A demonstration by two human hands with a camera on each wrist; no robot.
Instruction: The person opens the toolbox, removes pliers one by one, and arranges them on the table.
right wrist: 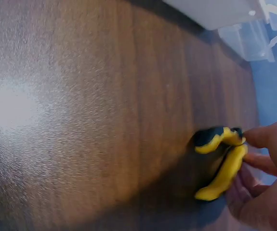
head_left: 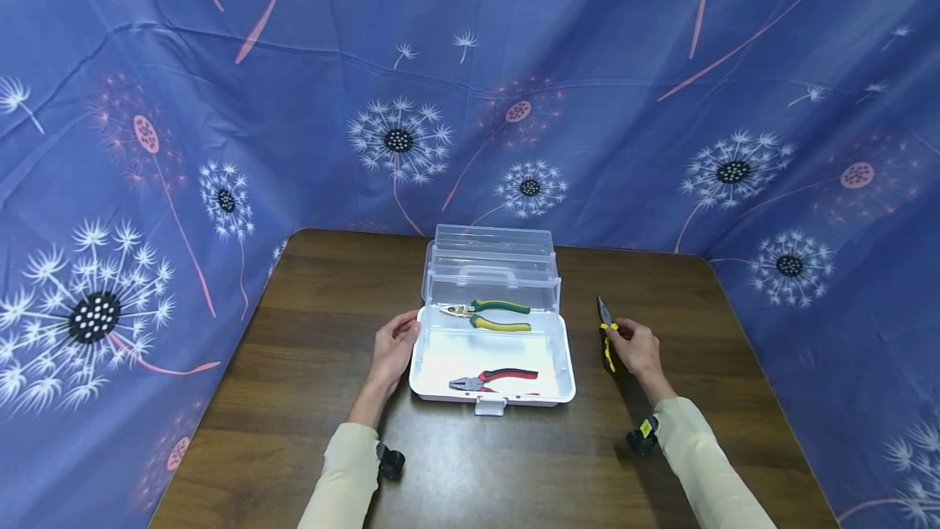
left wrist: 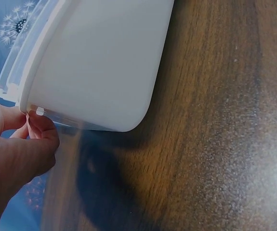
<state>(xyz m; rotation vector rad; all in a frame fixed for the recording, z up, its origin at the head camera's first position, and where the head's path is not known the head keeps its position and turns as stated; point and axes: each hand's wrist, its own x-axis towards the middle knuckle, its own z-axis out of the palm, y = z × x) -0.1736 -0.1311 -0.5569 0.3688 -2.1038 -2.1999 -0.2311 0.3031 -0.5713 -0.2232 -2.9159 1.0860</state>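
A white plastic toolbox (head_left: 470,349) stands with its clear lid (head_left: 494,247) raised. My left hand (head_left: 394,347) is at its left side, and in the left wrist view thumb and fingers (left wrist: 44,130) pinch the box's rim. Off to the right of the box, my right hand (head_left: 637,347) holds long-nose pliers (head_left: 606,333) with yellow-and-black handles (right wrist: 225,175), jaws pointing away from me. Inside the box, combination pliers with green and yellow handles (head_left: 501,328) lie toward the back. Pliers with red-and-black handles (head_left: 510,373) lie near the front wall, one handle partly hidden.
Everything rests on a brown wooden table (head_left: 294,398). A white latch (head_left: 490,406) hangs from the box's front. Blue dandelion-print cloth (head_left: 624,39) hangs behind and beside the table. Each wrist wears a small black camera (head_left: 392,462).
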